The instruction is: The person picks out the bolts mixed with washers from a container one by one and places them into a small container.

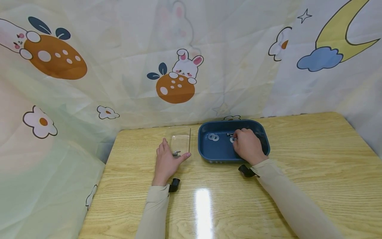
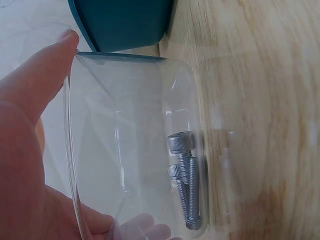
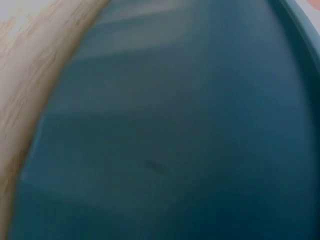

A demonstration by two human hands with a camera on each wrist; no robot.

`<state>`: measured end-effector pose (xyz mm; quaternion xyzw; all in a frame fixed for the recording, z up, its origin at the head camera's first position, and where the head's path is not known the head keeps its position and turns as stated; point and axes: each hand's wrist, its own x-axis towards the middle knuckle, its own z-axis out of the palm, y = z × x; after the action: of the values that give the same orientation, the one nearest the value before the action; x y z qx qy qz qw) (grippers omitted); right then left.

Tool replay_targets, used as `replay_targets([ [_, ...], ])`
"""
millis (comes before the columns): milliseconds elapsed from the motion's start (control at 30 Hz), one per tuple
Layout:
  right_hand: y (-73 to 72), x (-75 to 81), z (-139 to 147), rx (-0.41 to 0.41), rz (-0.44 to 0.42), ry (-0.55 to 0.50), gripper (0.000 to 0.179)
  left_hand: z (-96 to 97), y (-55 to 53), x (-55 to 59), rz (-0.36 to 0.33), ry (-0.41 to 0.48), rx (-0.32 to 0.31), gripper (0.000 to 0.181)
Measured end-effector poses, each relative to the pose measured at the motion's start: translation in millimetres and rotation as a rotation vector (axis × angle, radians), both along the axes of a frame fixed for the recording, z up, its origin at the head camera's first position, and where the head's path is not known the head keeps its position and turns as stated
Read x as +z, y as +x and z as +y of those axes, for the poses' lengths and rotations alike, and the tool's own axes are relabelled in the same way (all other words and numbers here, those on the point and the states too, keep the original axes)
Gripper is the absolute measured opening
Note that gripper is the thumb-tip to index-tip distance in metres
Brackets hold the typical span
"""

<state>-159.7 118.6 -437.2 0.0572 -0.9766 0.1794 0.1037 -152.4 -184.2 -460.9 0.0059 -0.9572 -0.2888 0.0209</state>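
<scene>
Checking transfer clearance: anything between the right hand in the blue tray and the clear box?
Yes: left wall of the blue tray, then the facing wall of the clear box, with the thumb of the left hand at its near end. The washers lie flat on the tray floor; nothing else visible blocks the way.

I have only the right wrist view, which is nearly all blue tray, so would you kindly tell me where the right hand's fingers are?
Observer: The right hand reaches into the tray, its fingers down by small metal parts; I cannot tell whether they grip one.
Operator: Thank you; what lies to the left of that hand in the tray?
Observer: Two flat washers, close together.
Operator: And what is the left hand doing, if you would?
Observer: The left hand holds a clear box with three bolts inside.
</scene>
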Motion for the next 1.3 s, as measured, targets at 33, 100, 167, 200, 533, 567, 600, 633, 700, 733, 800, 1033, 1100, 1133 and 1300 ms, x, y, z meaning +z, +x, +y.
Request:
replay_targets([
  [33, 0.2, 0.2, -1.0, 0.0, 0.002, -0.002, 0.013, 0.1, 0.1, 0.2, 0.001, 0.002, 0.0, 0.127],
  [100, 0.4, 0.6, -2.9, 0.0, 0.007, -0.003, 0.011, 0.2, 0.3, 0.5, 0.002, 0.002, -0.001, 0.127],
  [167, 0.6, 0.7, -4.7, 0.003, 0.016, -0.007, 0.01, 0.3, 0.2, 0.5, 0.001, 0.002, -0.001, 0.127],
  [200, 0.6, 0.7, -5.8, 0.005, 0.022, -0.009, 0.009, 0.3, 0.3, 0.4, 0.001, 0.003, -0.002, 0.126],
  [533, 2.6, -1.3, -14.2, 0.014, 0.07, -0.051, 0.01, -0.4, 0.6, -0.6, 0.001, -0.006, 0.0, 0.127],
  [567, 2.8, -1.7, -15.0, 0.013, 0.076, -0.053, 0.01, -0.5, 0.8, -0.8, 0.0, -0.005, -0.002, 0.127],
  [600, 3.0, -1.8, -15.8, 0.015, 0.083, -0.053, 0.009, -0.6, 0.8, -0.8, -0.001, -0.006, -0.003, 0.127],
  [633, 3.0, -1.8, -16.5, 0.019, 0.093, -0.054, 0.009, -0.6, 0.8, -0.7, -0.001, -0.007, -0.003, 0.127],
  [700, 3.1, -1.4, -18.1, 0.03, 0.113, -0.06, 0.008, -0.6, 0.9, -0.6, -0.001, -0.008, -0.005, 0.127],
  [733, 3.2, -1.0, -18.8, 0.035, 0.121, -0.061, 0.008, -0.6, 0.9, -0.5, -0.001, -0.008, -0.006, 0.127],
  [800, 3.4, -0.1, -20.1, 0.051, 0.136, -0.068, 0.007, -0.6, 0.7, -0.3, -0.001, -0.01, -0.006, 0.127],
  [1033, 4.2, 1.7, -24.9, 0.075, 0.153, -0.087, 0.007, 0.1, 0.3, -0.2, -0.002, 0.004, -0.004, 0.126],
  [1100, 4.7, 2.1, -26.7, 0.074, 0.153, -0.096, 0.007, 0.4, 0.2, -0.3, 0.002, 0.007, -0.002, 0.125],
  [1133, 4.6, 1.9, -27.4, 0.074, 0.152, -0.102, 0.007, 0.5, 0.2, -0.4, 0.005, 0.007, -0.002, 0.125],
  [1300, 3.9, 1.4, -31.7, 0.084, 0.169, -0.114, 0.008, 0.2, 0.0, -0.2, 0.008, 0.0, 0.0, 0.125],
])
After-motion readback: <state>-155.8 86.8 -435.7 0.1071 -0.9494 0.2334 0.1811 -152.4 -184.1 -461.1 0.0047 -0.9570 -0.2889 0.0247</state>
